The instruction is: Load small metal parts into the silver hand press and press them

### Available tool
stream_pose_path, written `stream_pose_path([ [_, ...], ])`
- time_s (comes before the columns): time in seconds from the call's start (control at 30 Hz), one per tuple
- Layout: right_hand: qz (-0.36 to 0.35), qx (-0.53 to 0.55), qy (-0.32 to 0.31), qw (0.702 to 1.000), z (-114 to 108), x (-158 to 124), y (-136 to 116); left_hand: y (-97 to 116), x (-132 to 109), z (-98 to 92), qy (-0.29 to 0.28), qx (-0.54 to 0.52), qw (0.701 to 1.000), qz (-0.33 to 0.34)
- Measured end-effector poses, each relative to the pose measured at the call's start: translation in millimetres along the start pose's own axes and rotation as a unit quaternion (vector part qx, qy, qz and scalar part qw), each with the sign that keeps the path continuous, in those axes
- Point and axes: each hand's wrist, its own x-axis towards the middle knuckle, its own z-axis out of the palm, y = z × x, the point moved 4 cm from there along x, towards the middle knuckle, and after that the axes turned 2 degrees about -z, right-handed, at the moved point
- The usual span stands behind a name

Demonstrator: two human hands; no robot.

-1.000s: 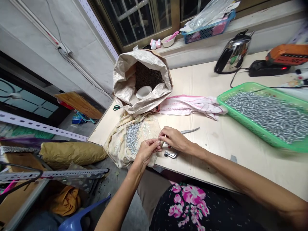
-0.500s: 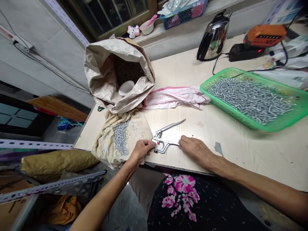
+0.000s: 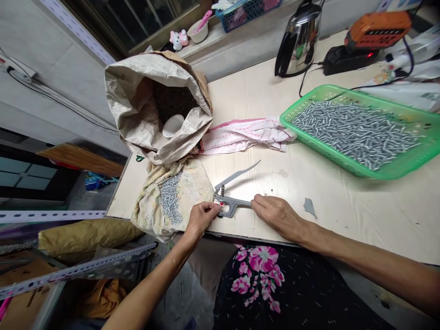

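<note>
one pair of pliers (image 3: 229,205) lies on the table (image 3: 343,206) near its front edge, its two handles spread apart. both hands touch it: the left hand (image 3: 201,219) is pinched narrow at the head, though i cannot tell if it grips a small piece. the right hand (image 3: 275,214) lies loosely open, fingertips on the lower handle's end. one green tray (image 3: 318,152) of screws (image 3: 354,133) stands well apart; a second heap (image 3: 168,199) lies on one cloth (image 3: 195,183) just beside the left hand.

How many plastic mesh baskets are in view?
2. A green plastic mesh basket full of small silver screws sits on the pale wooden table, right side; a blue plastic mesh basket stands on the windowsill, cut off by the top edge. Others may be hidden.
</note>
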Motion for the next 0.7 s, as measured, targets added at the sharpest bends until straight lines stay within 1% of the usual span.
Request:
stream_pose_path([
  [0.13, 0.01, 0.011, -0.008, 1.0, 2.7, -0.7, 2.3, -3.6, 7.4, 0.2, -0.012, 0.064, 0.998, 0.005],
  [0.23, 0.032, 0.023, -0.037, 0.999, 8.7, -1.9, 6.2, -4.6, 12.0, 1.0, -0.034, 0.104, 0.994, -0.019],
  [0.43, 0.063, 0.061, -0.103, 0.991, 17.5, -2.0, 10.8, 0.6, 12.8, 3.1, -0.066, 0.085, 0.991, -0.079],
  [0.5, 0.082, 0.077, -0.124, 0.986, 15.4, -0.6, 12.3, 1.3, 12.3, 3.4, -0.071, 0.087, 0.99, -0.084],
  [0.57, 0.092, 0.09, -0.131, 0.983, 9.2, 2.3, 14.9, 0.5, 12.2, 3.0, -0.07, 0.1, 0.989, -0.081],
  [0.7, 0.089, 0.064, -0.105, 0.988, -5.5, 12.7, 31.7, -3.0, 11.9, 2.4, -0.07, 0.126, 0.987, -0.069],
])
